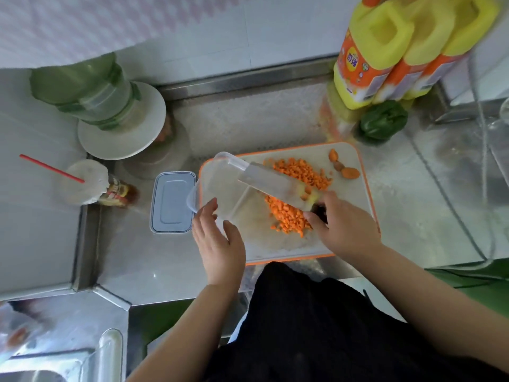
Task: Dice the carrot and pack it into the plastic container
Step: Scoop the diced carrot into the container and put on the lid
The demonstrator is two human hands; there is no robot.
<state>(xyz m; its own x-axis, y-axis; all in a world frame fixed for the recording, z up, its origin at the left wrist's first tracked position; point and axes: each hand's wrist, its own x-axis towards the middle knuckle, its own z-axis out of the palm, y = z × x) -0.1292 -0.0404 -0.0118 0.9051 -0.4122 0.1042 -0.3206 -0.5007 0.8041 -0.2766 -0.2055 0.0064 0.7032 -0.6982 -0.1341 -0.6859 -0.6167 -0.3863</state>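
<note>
1. My left hand (220, 241) holds the container (220, 186), tilted on the board (347, 161), mouth facing right.
2. My right hand (344, 227) grips the knife (272, 186), blade pointing up-left over the carrot dice (289, 216).

A stainless-steel counter (275, 119) is backed by a wall of pale tiles (220, 28); a raised grey surface (33, 202) is seen at the left; part of a steel sink (41, 365) is glimpsed bottom left; soft, even light is reflected off the metal.
</note>
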